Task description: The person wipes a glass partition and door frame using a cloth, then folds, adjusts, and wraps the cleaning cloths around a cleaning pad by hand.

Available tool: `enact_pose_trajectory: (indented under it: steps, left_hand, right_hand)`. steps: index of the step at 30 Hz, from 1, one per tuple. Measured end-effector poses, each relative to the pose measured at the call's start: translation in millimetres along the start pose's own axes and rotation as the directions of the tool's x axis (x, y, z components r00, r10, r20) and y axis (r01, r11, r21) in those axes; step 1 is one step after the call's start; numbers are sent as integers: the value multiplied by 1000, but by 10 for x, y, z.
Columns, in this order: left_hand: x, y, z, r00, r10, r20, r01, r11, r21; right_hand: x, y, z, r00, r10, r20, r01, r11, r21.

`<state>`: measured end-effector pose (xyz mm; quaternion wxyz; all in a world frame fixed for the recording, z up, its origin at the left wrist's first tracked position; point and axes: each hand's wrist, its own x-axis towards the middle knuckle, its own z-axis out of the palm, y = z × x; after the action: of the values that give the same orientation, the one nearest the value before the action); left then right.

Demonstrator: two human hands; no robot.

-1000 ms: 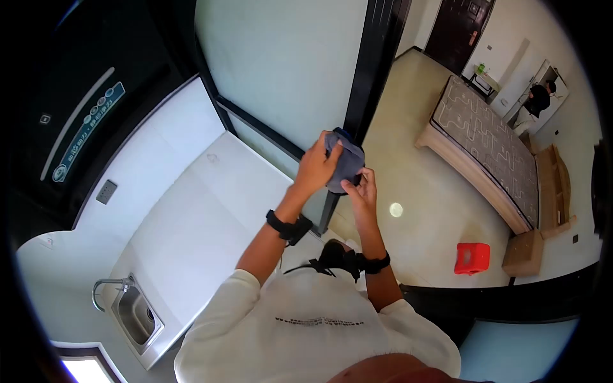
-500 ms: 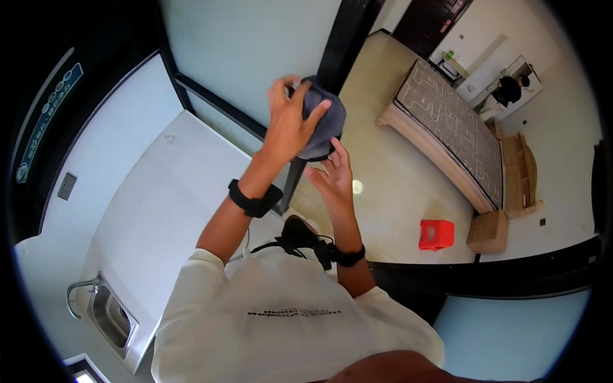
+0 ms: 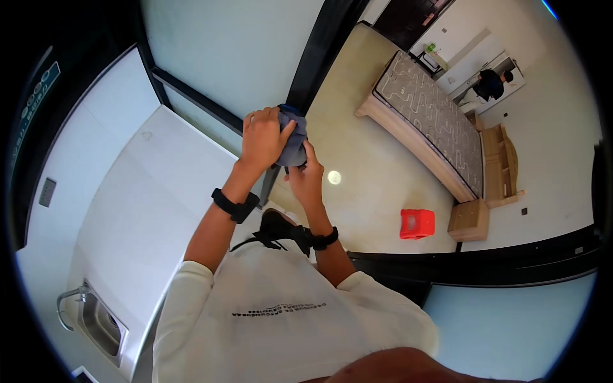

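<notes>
Between two hands [image 3: 262, 138], one bunched grey cloth [image 3: 294, 143] held

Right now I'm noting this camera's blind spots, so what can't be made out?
- Head view: the underside of the cloth, hidden by its folds, the left hand and right hand.
- Head view: shirt lettering, too small and blurred to read.
- Head view: top of the door, cut off by the upper edge.
- Head view: the other person's hands, too small to tell.
</notes>
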<state>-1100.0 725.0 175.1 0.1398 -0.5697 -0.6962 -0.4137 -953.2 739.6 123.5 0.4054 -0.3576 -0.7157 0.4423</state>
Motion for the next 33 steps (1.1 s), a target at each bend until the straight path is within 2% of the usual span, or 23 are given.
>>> enact_pose_trajectory:
  steps: [2, 3, 5, 8, 9, 11, 13, 14, 15, 16, 18, 19, 21, 22, 24, 26, 28, 29, 31, 33]
  left_hand:
    - [-46, -3, -34, 935, -232, 268, 271, 955, -118]
    - [-103, -38, 2, 931, -243, 271, 281, 953, -111]
    - [-244, -110, 136, 870, -335, 362, 397, 911, -110]
    - [-402, -146, 196, 866, -391, 312, 448, 883, -137]
    - [-461, -231, 253, 855, -380, 354, 456, 875, -161]
    - [-529, -225, 232, 796, -424, 431, 520, 844, -130]
    - [-592, -293, 217, 774, -441, 454, 536, 838, -100]
    - [-646, -350, 278, 739, -441, 509, 579, 802, -145]
    - [-649, -387, 293, 705, -432, 562, 618, 763, -189]
    - [-646, -434, 312, 705, -436, 559, 619, 763, -184]
    - [-679, -501, 354, 753, -376, 540, 609, 709, -355]
    - [-609, -475, 262, 749, -377, 545, 613, 707, -352]
    - [-420, -413, 47, 914, -181, 363, 347, 813, -467]
    - [-345, -355, -53, 910, -193, 367, 359, 809, -466]
    - [-182, -251, -208, 959, -159, 233, 269, 763, -588]
    - [-145, -227, -226, 945, -184, 269, 310, 763, -567]
    - [-173, -217, -219, 881, -238, 409, 440, 732, -520]
    - [-243, -253, -141, 883, -235, 407, 435, 735, -520]
    - [-450, -416, 137, 946, -142, 291, 297, 738, -605]
    - [-565, -545, 329, 934, -158, 321, 321, 766, -557]
  right_hand:
    - [2, 168, -31, 995, 93, 40, -98, 979, 178]
    - [-25, 236, -12, 994, 99, 50, -106, 978, 180]
    - [-85, 375, -1, 960, 233, 158, -275, 898, 345]
    - [-210, 399, -76, 921, 271, 279, -354, 881, 314]
    - [-250, 461, -108, 908, 297, 295, -383, 875, 296]
    - [-246, 602, -142, 936, 175, 306, -264, 923, 281]
    - [-243, 534, -138, 946, 152, 288, -228, 940, 254]
    - [-228, 475, -129, 960, 119, 253, -176, 960, 217]
    - [-244, 370, -115, 963, 150, 223, -192, 965, 179]
    - [-228, 342, -104, 962, 148, 228, -192, 964, 184]
    - [-245, 327, -115, 973, 82, 215, -87, 996, 14]
    - [-262, 213, -133, 973, 88, 215, -93, 996, 14]
    - [-287, -45, -218, 987, 59, 150, -65, 997, 34]
    - [-288, -119, -243, 985, 68, 160, -74, 997, 30]
    - [-260, -242, -263, 994, -108, -12, 108, 976, 190]
    - [-241, -224, -307, 993, -115, 4, 113, 977, 181]
    - [-218, -136, -289, 995, -35, 98, 19, 986, 168]
    - [-286, -112, -321, 979, 149, 139, -176, 962, 208]
    - [-360, 45, -296, 987, 91, 135, -119, 970, 212]
    - [-385, 50, -247, 993, 2, 120, -19, 989, 145]
